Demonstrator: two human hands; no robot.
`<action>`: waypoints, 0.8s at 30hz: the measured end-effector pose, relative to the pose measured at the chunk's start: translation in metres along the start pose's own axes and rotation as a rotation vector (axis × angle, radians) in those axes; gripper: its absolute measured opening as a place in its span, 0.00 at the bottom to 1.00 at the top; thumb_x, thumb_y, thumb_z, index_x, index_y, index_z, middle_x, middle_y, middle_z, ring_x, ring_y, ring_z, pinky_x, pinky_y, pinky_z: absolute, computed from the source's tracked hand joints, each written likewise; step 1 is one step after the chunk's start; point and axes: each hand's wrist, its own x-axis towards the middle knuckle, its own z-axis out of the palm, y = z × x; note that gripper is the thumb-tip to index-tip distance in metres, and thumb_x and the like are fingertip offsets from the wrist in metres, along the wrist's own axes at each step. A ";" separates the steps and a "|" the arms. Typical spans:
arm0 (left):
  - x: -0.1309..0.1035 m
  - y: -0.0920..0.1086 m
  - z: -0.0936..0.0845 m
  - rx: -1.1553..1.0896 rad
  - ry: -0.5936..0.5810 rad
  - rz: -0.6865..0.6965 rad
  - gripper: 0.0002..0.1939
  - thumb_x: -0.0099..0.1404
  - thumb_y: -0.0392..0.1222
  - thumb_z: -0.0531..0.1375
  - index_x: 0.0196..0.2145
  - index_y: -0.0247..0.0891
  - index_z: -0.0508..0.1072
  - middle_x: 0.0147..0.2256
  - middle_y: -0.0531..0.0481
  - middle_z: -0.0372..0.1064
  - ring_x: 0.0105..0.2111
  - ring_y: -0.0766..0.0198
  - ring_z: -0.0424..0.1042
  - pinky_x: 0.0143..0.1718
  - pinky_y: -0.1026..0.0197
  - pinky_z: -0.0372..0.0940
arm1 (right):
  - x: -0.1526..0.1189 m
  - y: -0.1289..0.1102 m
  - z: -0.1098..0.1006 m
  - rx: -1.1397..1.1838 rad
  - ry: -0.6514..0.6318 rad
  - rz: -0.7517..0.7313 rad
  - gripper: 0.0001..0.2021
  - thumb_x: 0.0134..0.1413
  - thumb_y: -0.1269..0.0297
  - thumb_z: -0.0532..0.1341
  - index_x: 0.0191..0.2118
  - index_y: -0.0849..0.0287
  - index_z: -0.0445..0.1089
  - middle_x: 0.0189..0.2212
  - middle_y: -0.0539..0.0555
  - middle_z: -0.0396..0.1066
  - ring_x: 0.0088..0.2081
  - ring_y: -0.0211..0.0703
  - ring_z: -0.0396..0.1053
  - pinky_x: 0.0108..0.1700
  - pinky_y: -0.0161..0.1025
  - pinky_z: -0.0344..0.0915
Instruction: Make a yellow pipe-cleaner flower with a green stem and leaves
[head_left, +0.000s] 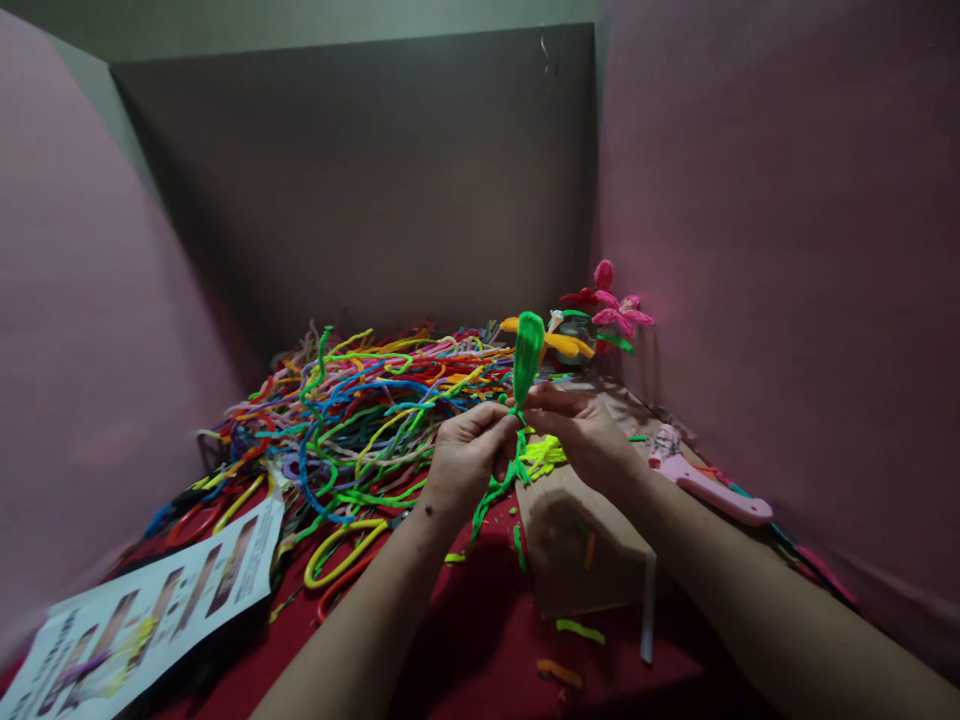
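Both my hands meet near the middle of the view around a green pipe-cleaner leaf that points upward. My left hand pinches its base, where thin green stems hang below. From the other side, my right hand has its fingers closed at the same spot, touching the leaf's base. Beneath the fingers lies a bunch of yellow-green pipe-cleaner pieces on a brown cardboard sheet. The exact place where the fingertips grip is partly hidden.
A big tangled heap of coloured pipe cleaners fills the back left. Yellow-handled scissors and a printed sheet lie at left. To the right are a pink-handled tool and pink flowers. Partitions surround the red-covered table.
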 end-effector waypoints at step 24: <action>0.002 -0.006 -0.009 -0.330 -0.382 -0.181 0.12 0.58 0.44 0.57 0.24 0.33 0.66 0.15 0.57 0.58 0.11 0.76 0.52 0.14 0.70 0.50 | -0.002 0.000 0.000 0.111 -0.109 -0.038 0.06 0.42 0.69 0.64 0.30 0.55 0.76 0.29 0.50 0.70 0.35 0.40 0.65 0.43 0.40 0.59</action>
